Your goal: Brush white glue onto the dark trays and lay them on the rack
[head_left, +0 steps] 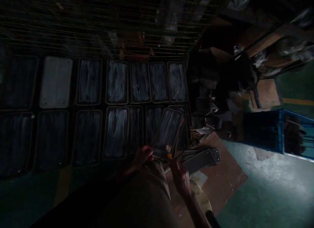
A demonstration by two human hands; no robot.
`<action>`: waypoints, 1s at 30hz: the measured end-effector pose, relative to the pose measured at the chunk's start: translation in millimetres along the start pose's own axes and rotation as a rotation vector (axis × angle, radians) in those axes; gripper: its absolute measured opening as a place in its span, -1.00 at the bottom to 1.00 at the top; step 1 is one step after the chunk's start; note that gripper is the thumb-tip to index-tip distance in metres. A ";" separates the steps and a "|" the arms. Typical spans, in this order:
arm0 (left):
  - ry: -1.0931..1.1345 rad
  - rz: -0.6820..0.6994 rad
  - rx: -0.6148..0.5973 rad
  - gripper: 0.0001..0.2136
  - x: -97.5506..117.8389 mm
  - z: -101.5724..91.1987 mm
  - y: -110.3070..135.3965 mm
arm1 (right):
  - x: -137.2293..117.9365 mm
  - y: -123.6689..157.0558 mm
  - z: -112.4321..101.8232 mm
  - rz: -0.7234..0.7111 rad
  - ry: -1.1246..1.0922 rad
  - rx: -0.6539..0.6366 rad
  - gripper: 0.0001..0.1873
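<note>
My left hand [143,156] grips the near left corner of a dark rectangular tray [167,131] streaked with white, held tilted above the floor. My right hand [180,177] is closed on a small brush with an orange ferrule [169,155], its bristles touching the tray's near end. Two rows of similar white-streaked trays [117,81] lie flat on the floor ahead. One pale unstreaked tray [56,82] lies in the far row at the left.
A small stack of grey trays [201,158] rests on brown cardboard [220,185] at my right. Wire racks [122,25] stand behind the rows. Boxes and clutter [266,92] and a blue crate [289,133] are at the right. The scene is very dark.
</note>
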State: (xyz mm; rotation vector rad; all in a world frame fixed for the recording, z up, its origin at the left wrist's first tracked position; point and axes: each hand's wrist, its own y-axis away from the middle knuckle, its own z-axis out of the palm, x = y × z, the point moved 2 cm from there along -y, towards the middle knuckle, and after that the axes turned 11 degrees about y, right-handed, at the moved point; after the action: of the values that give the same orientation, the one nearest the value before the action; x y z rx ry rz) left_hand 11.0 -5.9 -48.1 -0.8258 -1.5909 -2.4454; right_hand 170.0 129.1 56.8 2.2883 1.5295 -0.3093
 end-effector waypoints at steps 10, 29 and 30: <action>0.042 0.033 -0.033 -0.74 -15.9 -6.1 -14.1 | -50.4 7.8 23.3 0.185 -0.384 -0.024 -0.71; -0.078 0.051 -0.089 -0.73 -13.7 -8.1 -17.0 | 16.0 -34.8 -8.3 0.376 -0.220 0.258 -0.74; -0.071 0.036 -0.105 -0.71 -12.0 -8.6 -16.2 | 13.0 -28.2 -7.6 0.369 -0.235 0.226 -0.74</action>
State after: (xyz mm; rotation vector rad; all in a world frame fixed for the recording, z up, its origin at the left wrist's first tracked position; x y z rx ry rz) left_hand 11.9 -8.6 -69.9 -0.9584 -1.4667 -2.5200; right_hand 148.9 152.8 53.7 2.5394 0.9770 -0.6458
